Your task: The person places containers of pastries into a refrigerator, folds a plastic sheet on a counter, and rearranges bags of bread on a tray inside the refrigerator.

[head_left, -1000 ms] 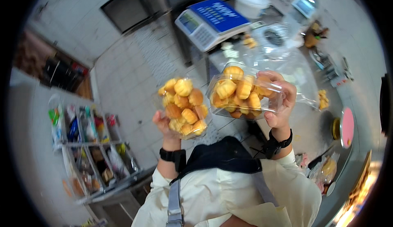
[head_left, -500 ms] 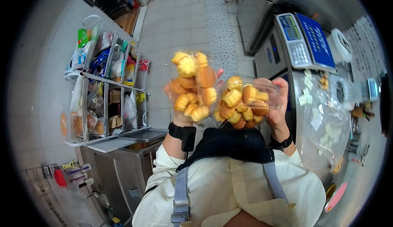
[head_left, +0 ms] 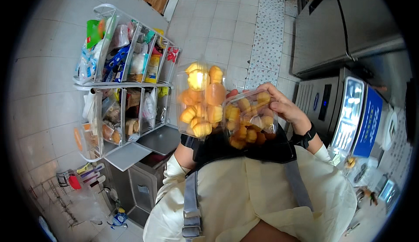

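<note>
In front of my body I hold two clear plastic boxes of small golden-brown cakes. The left box (head_left: 180,85) stands tilted up, its cakes (head_left: 198,80) showing through the clear plastic. Behind it my left hand (head_left: 231,93) is mostly hidden; only reddish fingertips show between the boxes, and the forearm leads up under it. Close beside it on the right is the other box (head_left: 275,122), also with several cakes (head_left: 251,135) inside. My right hand (head_left: 283,106) grips that box at its far right corner, fingers over the edge. Both wrists wear black bands.
A white wire shelf rack (head_left: 102,85) packed with bags and packages stands to the left. Below it is a steel sink unit (head_left: 135,189). To the right are a steel cabinet (head_left: 321,37) and a scale (head_left: 371,120) with a blue panel. Tiled floor (head_left: 214,28) stretches ahead.
My view has turned, so the scale and cabinet sit farther right and lower. The right box has tilted and moved closer against the left box, my right hand now reaching over its far edge.
</note>
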`<state>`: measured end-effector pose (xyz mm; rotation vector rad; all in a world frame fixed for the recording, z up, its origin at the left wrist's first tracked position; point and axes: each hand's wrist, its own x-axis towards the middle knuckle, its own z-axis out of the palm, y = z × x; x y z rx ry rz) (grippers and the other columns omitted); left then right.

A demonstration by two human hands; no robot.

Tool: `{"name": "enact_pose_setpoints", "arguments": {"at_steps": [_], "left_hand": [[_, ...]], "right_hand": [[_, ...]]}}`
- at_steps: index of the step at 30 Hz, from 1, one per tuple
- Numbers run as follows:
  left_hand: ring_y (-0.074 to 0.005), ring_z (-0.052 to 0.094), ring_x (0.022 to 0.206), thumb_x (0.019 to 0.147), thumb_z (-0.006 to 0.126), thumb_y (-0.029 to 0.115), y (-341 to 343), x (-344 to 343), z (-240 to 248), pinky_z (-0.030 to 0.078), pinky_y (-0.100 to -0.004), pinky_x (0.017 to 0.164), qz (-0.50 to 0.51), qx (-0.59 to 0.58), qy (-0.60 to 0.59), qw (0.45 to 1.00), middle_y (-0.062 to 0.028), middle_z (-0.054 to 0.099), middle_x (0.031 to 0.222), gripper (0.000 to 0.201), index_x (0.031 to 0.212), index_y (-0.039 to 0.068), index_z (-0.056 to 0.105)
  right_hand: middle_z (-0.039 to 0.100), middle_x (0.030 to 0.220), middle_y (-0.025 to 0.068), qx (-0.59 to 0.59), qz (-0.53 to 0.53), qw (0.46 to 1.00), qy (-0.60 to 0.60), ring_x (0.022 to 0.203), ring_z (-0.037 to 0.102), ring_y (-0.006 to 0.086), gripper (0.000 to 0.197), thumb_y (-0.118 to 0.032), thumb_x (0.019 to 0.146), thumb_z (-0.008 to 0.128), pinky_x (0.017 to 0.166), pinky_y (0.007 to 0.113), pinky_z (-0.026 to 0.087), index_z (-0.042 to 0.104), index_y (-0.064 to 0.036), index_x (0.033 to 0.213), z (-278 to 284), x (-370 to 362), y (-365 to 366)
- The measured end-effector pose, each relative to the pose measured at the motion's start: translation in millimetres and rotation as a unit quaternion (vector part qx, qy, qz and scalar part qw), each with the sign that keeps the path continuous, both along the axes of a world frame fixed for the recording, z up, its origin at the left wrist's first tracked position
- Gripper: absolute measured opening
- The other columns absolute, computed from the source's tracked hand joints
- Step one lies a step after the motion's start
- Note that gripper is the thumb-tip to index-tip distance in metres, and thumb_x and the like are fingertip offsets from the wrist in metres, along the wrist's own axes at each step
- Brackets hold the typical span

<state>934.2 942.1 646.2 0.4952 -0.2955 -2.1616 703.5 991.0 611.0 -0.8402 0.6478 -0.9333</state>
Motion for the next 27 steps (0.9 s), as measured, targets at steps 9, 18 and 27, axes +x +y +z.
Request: {"name": "enact_pose_setpoints", "arguments": {"at_steps": [9, 18, 27], "left_hand": [[-0.0193, 0.049, 0.092, 0.085, 0.049, 0.038, -193.7, -53.2, -41.6, 0.035, -0.0373, 0.101, -0.076, 0.005, 0.0, 0.997, -0.0085, 0.05, 0.1, 0.054, 0.121, -0.001, 0.041], [-0.0258, 0.045, 0.109, 0.08, 0.037, 0.056, -425.5, -152.3, -68.6, 0.036, -0.0395, 0.098, -0.258, -0.099, -0.109, 0.955, -0.0118, 0.044, 0.122, 0.073, 0.129, 0.002, 0.036], [-0.0294, 0.041, 0.119, 0.08, 0.029, 0.062, -580.9, -265.4, -108.7, 0.033, -0.0403, 0.1, -0.298, -0.211, -0.172, 0.915, -0.0132, 0.039, 0.133, 0.081, 0.135, 0.002, 0.029]], "right_hand": [[0.039, 0.132, 0.0124, 0.069, 0.024, 0.997, -0.017, 0.122, 0.039, 0.0231, 0.079, -0.033, 0.079, 0.064, 0.101, 0.036, 0.033, 0.018, -0.0069, 0.138, -22.2, -76.7, -154.8], [0.04, 0.131, 0.0145, 0.081, -0.32, 0.931, -0.154, 0.124, 0.038, 0.0248, 0.062, -0.023, 0.082, 0.062, 0.104, 0.037, 0.031, 0.03, -0.0016, 0.131, -30.7, -109.0, -268.4], [0.053, 0.118, 0.0126, 0.259, -0.519, 0.804, -0.132, 0.104, 0.057, 0.0226, 0.045, -0.035, 0.09, 0.048, 0.084, 0.036, 0.051, 0.043, -0.0036, 0.121, -98.9, -273.8, -385.2]]}}
